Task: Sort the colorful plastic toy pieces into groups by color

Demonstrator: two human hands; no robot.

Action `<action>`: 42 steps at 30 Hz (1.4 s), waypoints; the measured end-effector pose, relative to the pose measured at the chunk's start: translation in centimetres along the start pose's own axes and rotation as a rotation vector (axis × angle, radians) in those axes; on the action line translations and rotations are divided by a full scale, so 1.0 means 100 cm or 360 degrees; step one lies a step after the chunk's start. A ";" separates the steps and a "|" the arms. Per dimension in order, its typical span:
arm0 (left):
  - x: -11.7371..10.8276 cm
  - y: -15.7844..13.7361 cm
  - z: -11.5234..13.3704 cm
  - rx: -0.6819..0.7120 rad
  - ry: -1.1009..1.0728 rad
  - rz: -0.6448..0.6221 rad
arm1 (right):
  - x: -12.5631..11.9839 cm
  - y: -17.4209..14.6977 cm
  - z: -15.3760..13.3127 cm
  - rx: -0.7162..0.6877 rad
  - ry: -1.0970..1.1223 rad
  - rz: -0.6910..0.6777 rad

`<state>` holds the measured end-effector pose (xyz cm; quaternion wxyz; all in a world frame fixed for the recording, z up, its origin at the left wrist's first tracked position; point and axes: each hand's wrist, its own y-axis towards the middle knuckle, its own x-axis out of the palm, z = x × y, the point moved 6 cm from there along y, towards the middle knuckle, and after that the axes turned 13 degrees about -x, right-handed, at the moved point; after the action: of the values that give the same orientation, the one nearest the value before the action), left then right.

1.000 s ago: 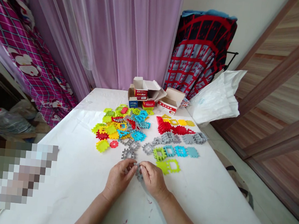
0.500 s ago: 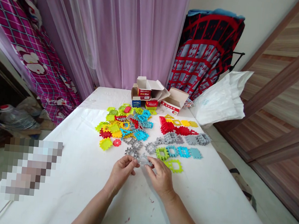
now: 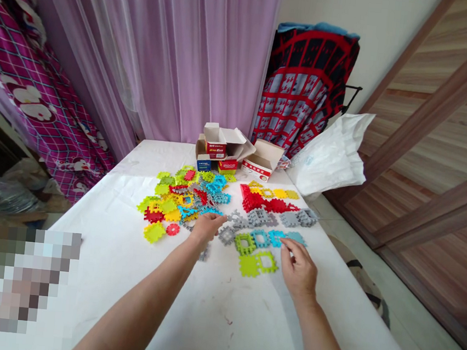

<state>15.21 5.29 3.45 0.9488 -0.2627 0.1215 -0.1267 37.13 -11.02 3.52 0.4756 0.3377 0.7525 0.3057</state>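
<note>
Partly hidden grey piece [image 3: 203, 254], hands [image 3: 299, 266] apart

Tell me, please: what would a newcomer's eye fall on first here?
Probably the colourful heap of plastic pieces on the white table, with the left hand at its near right edge. Next, perhaps, the red pieces to the heap's right. Behind the table is a red-patterned cloth, right of the purple curtain.
</note>
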 end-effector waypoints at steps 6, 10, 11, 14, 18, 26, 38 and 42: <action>0.022 0.021 0.001 -0.0127 0.0077 0.0057 | 0.005 -0.017 0.035 0.0345 0.0054 0.0003; 0.033 0.024 -0.003 -0.0136 0.0231 0.0109 | 0.011 -0.014 0.035 0.0372 0.0141 -0.0011; 0.035 0.025 -0.004 -0.0127 0.0287 0.0121 | 0.012 -0.014 0.034 0.0378 0.0155 -0.0011; 0.038 0.027 -0.005 -0.0075 0.0502 0.0154 | 0.011 -0.013 0.034 0.0399 0.0186 -0.0015; 0.033 0.026 0.004 0.0085 0.0897 0.0202 | 0.011 -0.013 0.033 0.0393 0.0222 -0.0027; 0.038 0.005 0.032 0.0511 0.1624 0.0251 | 0.015 -0.010 0.024 0.0354 0.0278 -0.0074; 0.065 0.014 0.032 0.0548 0.2111 0.0264 | 0.017 -0.010 0.022 0.0326 0.0307 -0.0112; 0.069 0.015 0.030 0.0564 0.2160 0.0292 | 0.018 -0.011 0.022 0.0339 0.0305 -0.0117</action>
<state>22.80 5.83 4.04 0.6989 0.0441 0.6853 -0.1999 38.38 -9.92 0.99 0.3740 0.3278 0.8345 0.2375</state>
